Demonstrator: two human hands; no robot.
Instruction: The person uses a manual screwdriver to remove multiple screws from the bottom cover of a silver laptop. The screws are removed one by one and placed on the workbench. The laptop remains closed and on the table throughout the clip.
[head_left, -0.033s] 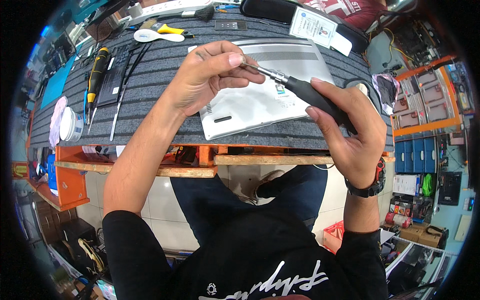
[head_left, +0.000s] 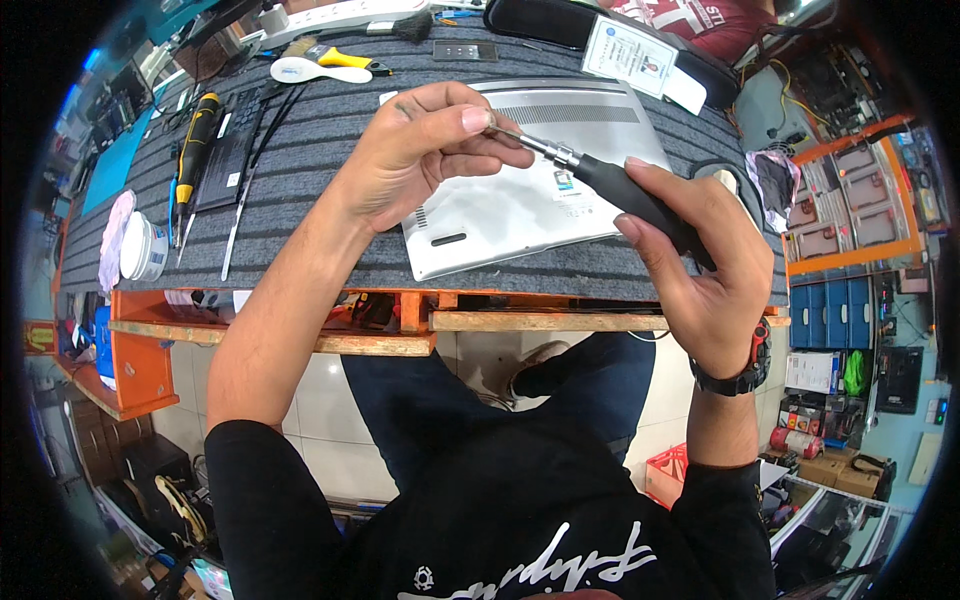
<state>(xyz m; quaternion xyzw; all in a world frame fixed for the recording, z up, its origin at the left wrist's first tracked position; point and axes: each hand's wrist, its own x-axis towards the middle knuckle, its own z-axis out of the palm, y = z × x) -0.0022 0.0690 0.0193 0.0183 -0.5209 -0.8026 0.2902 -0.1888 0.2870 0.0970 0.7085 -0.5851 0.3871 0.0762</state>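
The screwdriver (head_left: 600, 180) is held between both hands above the laptop (head_left: 520, 200). The right hand (head_left: 700, 270), at 4 o'clock from the tool, is wrapped closed around the black handle. The left hand (head_left: 430, 150), at 10 o'clock, pinches the tip of the metal shaft between thumb and fingers. The screwdriver has a slim silver shaft with a ribbed collar. The laptop lies bottom-up, silver, on the grey mat (head_left: 310, 160).

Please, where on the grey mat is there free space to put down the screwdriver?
The widest bare patch of the mat lies between the flat metal strip and the silver laptop, under the left hand. A narrow strip runs along the near edge before the laptop. The far left is crowded: yellow-black screwdriver, white tub. The right hand holds the black-handled screwdriver.
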